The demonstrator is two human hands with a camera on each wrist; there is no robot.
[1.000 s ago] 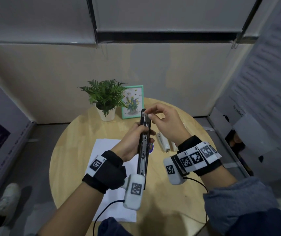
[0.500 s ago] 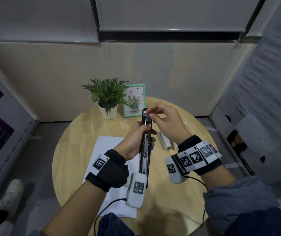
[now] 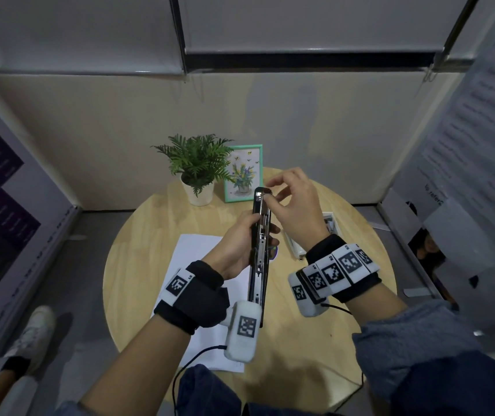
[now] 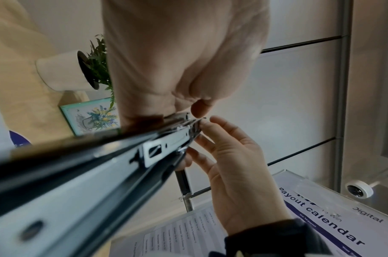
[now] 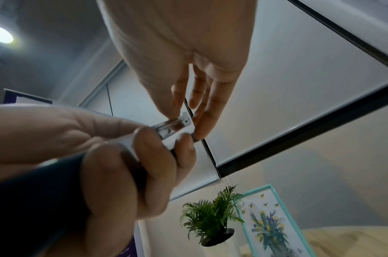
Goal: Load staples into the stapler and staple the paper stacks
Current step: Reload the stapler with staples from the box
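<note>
My left hand point(image 3: 262, 229) grips a black stapler point(image 3: 259, 250), swung open full length, above the table. The stapler points away from me, with its metal magazine point(image 4: 158, 149) facing up. My right hand point(image 3: 270, 195) is at the far end, where thumb and index finger pinch the magazine's front tip point(image 5: 184, 120). The other right fingers are lifted and spread. I cannot tell whether a staple lies between the fingertips. A white paper stack point(image 3: 198, 253) lies on the table under my left wrist.
The round wooden table point(image 3: 330, 340) carries a potted plant point(image 3: 196, 163) and a framed flower picture point(image 3: 244, 172) at the back. A white stapler-like object point(image 3: 295, 249) and a small box point(image 3: 330, 220) lie under my right hand. Walls and boards stand close around.
My right hand stays at the stapler's far tip, but its free fingers have lifted and spread. The left hand keeps the same hold on the stapler.
</note>
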